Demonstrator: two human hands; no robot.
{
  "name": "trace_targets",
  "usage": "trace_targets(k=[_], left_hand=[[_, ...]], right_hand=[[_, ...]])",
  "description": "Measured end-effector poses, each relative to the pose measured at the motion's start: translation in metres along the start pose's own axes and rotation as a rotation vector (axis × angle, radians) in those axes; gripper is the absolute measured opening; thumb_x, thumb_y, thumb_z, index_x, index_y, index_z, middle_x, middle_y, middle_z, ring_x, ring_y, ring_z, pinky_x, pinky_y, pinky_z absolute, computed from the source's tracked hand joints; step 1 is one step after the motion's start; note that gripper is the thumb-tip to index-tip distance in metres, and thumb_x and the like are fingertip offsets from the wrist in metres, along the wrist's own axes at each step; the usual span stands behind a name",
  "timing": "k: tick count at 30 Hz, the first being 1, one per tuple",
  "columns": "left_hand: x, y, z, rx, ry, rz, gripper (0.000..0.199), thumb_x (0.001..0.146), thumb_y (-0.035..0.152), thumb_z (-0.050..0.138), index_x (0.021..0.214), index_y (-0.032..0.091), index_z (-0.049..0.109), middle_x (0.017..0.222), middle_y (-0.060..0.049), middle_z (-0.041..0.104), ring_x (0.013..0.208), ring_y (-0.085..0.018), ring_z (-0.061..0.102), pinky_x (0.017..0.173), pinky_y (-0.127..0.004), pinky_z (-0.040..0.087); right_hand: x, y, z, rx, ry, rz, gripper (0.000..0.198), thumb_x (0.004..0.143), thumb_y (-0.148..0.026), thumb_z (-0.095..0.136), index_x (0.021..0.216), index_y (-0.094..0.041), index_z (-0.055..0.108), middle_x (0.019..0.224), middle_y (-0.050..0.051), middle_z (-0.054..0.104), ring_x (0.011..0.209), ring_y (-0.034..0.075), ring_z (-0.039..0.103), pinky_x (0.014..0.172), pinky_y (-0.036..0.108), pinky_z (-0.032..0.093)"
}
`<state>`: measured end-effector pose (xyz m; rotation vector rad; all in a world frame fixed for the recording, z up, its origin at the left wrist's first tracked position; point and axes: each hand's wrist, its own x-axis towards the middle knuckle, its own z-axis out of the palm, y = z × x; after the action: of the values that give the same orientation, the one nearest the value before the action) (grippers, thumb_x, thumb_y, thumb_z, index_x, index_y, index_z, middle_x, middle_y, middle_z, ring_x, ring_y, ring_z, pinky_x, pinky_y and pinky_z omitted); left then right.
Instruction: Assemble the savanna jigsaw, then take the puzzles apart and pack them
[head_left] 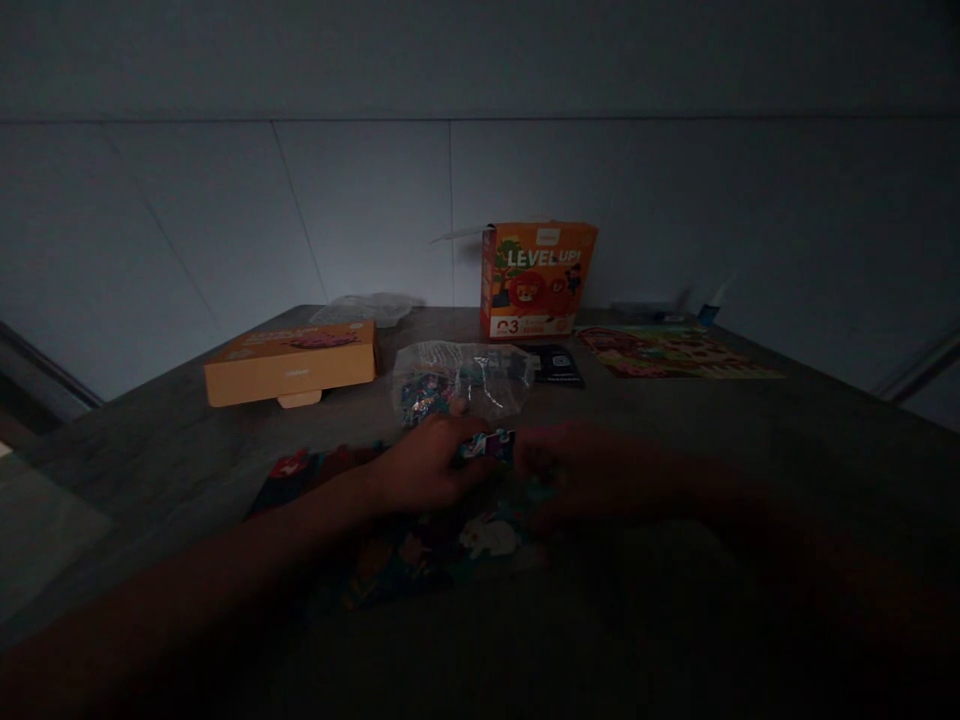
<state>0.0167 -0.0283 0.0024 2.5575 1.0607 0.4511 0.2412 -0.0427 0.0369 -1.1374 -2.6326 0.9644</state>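
Observation:
A partly assembled jigsaw puzzle lies on the table in front of me, dark, with a white rabbit on its lower right part. My left hand is over its upper middle, thumb and fingers closed around a small patterned puzzle piece. Close to the other end of that piece is my right hand, blurred and in deep shadow; its fingers cannot be made out. Just beyond my left hand lies a clear plastic bag with loose puzzle pieces inside.
An orange box lies at the left, flap out. Another orange box stands upright at the back. A dark card, a colourful farm-like picture sheet and a small blue bottle are at the right. Crumpled plastic lies by the wall.

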Motion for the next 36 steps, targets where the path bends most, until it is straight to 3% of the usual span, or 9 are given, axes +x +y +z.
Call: trace_targets(k=[6,13,15,20,28,30,32,34,36], left_hand=[[-0.002,-0.001,-0.001,-0.029,0.028,0.036,0.017,0.087,0.026,0.051,0.092,0.015,0.063,0.082,-0.005,0.066,0.072,-0.016,0.060,0.066,-0.028,0.047],[0.001,0.000,0.001,-0.086,-0.058,-0.047,0.037,0.084,0.045,0.060,0.107,0.016,0.063,0.095,-0.006,0.068,0.082,-0.021,0.064,0.072,-0.032,0.049],[0.002,-0.003,0.003,-0.095,-0.028,-0.066,0.032,0.087,0.040,0.057,0.107,0.015,0.064,0.098,-0.007,0.068,0.083,-0.020,0.064,0.074,-0.031,0.048],[0.003,-0.009,0.002,-0.119,0.079,-0.082,0.025,0.085,0.030,0.055,0.102,0.013,0.063,0.087,-0.005,0.067,0.074,-0.017,0.061,0.068,-0.028,0.046],[0.002,-0.009,-0.003,-0.122,0.160,-0.066,0.018,0.084,0.023,0.053,0.094,0.014,0.065,0.079,-0.003,0.064,0.066,-0.015,0.056,0.061,-0.025,0.041],[0.002,-0.010,-0.003,-0.116,0.189,-0.083,0.015,0.083,0.021,0.053,0.090,0.014,0.064,0.076,-0.002,0.063,0.066,-0.014,0.055,0.060,-0.025,0.040],[0.002,-0.012,-0.003,-0.108,0.181,-0.067,0.011,0.081,0.019,0.053,0.084,0.015,0.063,0.074,-0.001,0.062,0.066,-0.014,0.055,0.060,-0.024,0.040],[0.002,-0.013,-0.003,-0.099,0.142,-0.021,0.011,0.080,0.018,0.053,0.078,0.015,0.063,0.074,-0.002,0.062,0.067,-0.014,0.056,0.062,-0.025,0.041],[0.002,-0.014,-0.002,-0.092,0.099,0.015,0.012,0.079,0.018,0.052,0.078,0.014,0.064,0.074,-0.002,0.062,0.068,-0.014,0.056,0.063,-0.025,0.041]], right_hand=[[0.017,0.011,0.013,-0.052,0.465,-0.038,0.016,0.081,-0.025,0.065,0.089,-0.018,0.053,0.081,0.000,0.062,0.073,0.015,0.056,0.064,0.026,0.036],[0.026,0.001,0.036,-0.030,0.547,0.026,0.011,0.086,-0.019,0.057,0.080,-0.020,0.048,0.076,0.000,0.059,0.069,0.015,0.054,0.063,0.027,0.036],[0.025,-0.001,0.039,-0.033,0.524,-0.034,0.006,0.087,-0.014,0.051,0.086,-0.019,0.048,0.084,0.003,0.061,0.075,0.016,0.056,0.068,0.028,0.040],[0.022,0.000,0.043,-0.196,0.586,-0.151,0.025,0.086,-0.015,0.053,0.110,-0.018,0.049,0.110,0.012,0.057,0.103,0.024,0.055,0.088,0.041,0.045],[0.021,-0.002,0.045,-0.321,0.742,-0.124,0.033,0.081,-0.027,0.067,0.108,-0.014,0.054,0.107,0.013,0.053,0.097,0.026,0.056,0.079,0.041,0.050],[0.017,-0.005,0.043,-0.338,0.701,-0.158,0.026,0.082,-0.029,0.067,0.101,-0.015,0.057,0.103,0.011,0.055,0.093,0.024,0.057,0.078,0.039,0.050],[0.013,-0.009,0.040,-0.330,0.485,-0.247,0.021,0.083,-0.032,0.067,0.095,-0.017,0.060,0.099,0.008,0.059,0.087,0.022,0.059,0.074,0.035,0.050],[0.008,-0.011,0.038,-0.319,0.227,-0.294,0.030,0.081,-0.038,0.070,0.100,-0.018,0.061,0.104,0.008,0.063,0.087,0.022,0.062,0.073,0.033,0.050],[0.006,-0.011,0.037,-0.303,0.090,-0.263,0.045,0.077,-0.042,0.074,0.111,-0.017,0.061,0.112,0.011,0.064,0.093,0.024,0.064,0.075,0.033,0.051]])
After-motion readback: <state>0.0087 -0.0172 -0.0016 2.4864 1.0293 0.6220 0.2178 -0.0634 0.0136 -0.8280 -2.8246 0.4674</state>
